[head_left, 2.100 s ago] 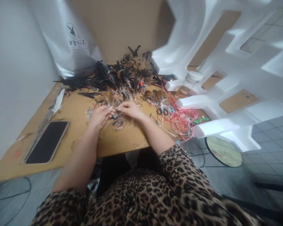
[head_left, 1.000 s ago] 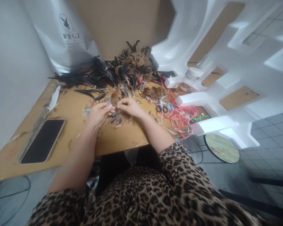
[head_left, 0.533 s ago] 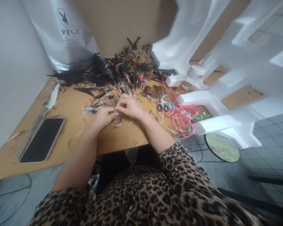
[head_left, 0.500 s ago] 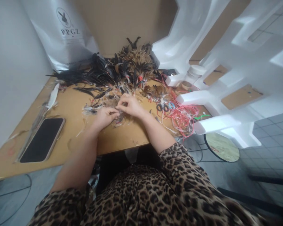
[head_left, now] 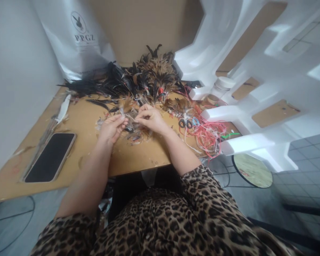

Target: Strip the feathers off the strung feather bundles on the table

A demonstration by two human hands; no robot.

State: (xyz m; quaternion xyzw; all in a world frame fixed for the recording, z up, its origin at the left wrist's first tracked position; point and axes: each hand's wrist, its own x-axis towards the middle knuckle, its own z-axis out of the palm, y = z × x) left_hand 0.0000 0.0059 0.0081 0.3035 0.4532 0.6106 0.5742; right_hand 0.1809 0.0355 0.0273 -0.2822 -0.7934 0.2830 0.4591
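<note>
My left hand (head_left: 113, 127) pinches the base of a small brown feather (head_left: 126, 105), whose fluffy end points up and away from me. Just to the right, my right hand (head_left: 150, 119) has its thumb and fingertips pressed together near the feather's base; what is between them is too small to make out. Feather scraps (head_left: 135, 137) lie on the table beneath both hands. Beyond them spreads a big pile of black feathers (head_left: 96, 87) and brown feathers (head_left: 160, 71). A smaller brown feather bundle (head_left: 183, 106) lies to the right.
A phone (head_left: 50, 157) lies at the left of the wooden table (head_left: 138, 160). Scissors (head_left: 185, 123) and tangled pink string (head_left: 208, 137) are at the right, beside white foam pieces (head_left: 245, 142) and a lidded jar (head_left: 224, 84). A silver bag (head_left: 82, 53) stands behind.
My hands have moved slightly apart, and the left has turned so its fingers show. A brown feather now stands up from the left hand. The whole view has shifted a little.
</note>
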